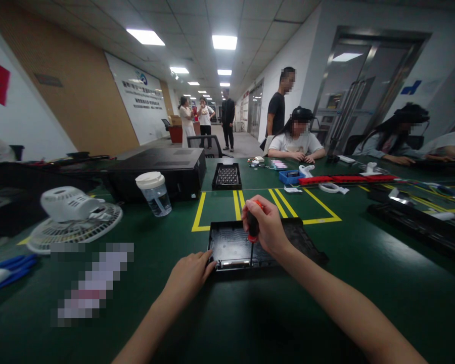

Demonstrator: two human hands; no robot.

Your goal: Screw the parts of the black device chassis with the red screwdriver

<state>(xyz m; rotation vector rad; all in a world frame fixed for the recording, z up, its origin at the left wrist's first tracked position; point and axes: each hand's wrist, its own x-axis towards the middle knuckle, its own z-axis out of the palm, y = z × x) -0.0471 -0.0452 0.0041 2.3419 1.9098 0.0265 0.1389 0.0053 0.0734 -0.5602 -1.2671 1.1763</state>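
Observation:
A black plastic housing (231,245) lies open-side up on the green table (364,283) in front of me. My right hand (267,227) is closed round a screwdriver (253,225) with a red and black handle, held upright with its shaft pointing down into the housing near its front edge. My left hand (191,273) rests against the housing's front left corner, fingers curled onto its rim.
A small white fan (74,217) lies at the left, a lidded clear cup (154,193) and a black box (163,169) behind it. A black tray of parts (226,176) sits beyond yellow floor-tape lines. Seated people work across the table at the right; others stand in the corridor.

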